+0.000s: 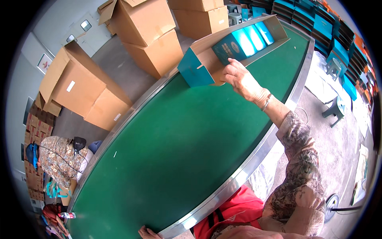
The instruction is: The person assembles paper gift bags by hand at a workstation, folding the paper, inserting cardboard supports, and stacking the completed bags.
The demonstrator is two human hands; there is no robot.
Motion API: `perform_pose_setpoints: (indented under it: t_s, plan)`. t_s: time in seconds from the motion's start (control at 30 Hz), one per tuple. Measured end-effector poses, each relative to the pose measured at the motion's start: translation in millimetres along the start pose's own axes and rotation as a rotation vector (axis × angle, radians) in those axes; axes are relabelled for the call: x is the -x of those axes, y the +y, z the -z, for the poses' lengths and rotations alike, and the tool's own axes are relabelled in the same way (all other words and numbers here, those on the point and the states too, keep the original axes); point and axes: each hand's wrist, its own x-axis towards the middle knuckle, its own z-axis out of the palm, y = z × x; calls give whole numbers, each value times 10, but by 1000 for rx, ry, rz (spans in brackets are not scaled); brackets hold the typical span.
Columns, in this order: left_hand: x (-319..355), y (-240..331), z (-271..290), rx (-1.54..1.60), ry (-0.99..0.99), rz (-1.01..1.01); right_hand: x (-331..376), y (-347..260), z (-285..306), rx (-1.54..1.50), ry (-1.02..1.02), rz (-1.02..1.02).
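My right hand (239,76) reaches far across the green belt table (171,151), its fingers closed on the near corner of a teal box (234,47). That box is the nearest of three teal boxes lying in a row inside an open brown carton (203,59). The carton lies on its side at the far end of the belt, and one teal-faced flap (195,73) hangs toward me. Only the fingers of my left hand (148,232) show at the bottom edge. They rest flat on the belt by its metal rim (238,179) and hold nothing.
Another person in patterned clothing (59,159) sits low at the left of the belt. Large brown cartons (85,89) stand on the floor at the left and back. Stacks of teal boxes (318,20) fill the back right. A plastic stool (336,108) stands on the right floor.
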Motion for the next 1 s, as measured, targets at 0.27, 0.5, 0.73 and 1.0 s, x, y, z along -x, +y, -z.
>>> perform_pose_setpoints:
  t_s: [0.27, 0.5, 0.73, 1.0]
  plan:
    - [19, 408, -265, -374, 105, -563, 71, 634, -61, 22, 30, 10]
    - [-127, 927, -459, -85, -177, -179, 132, 875, -323, 89, 62, 8]
    - [-55, 1072, -737, -3, -132, -83, 208, 912, -505, 75, 82, 45]
    - [-63, 877, -1016, -56, -214, -82, 320, 949, -670, 83, 120, 67]
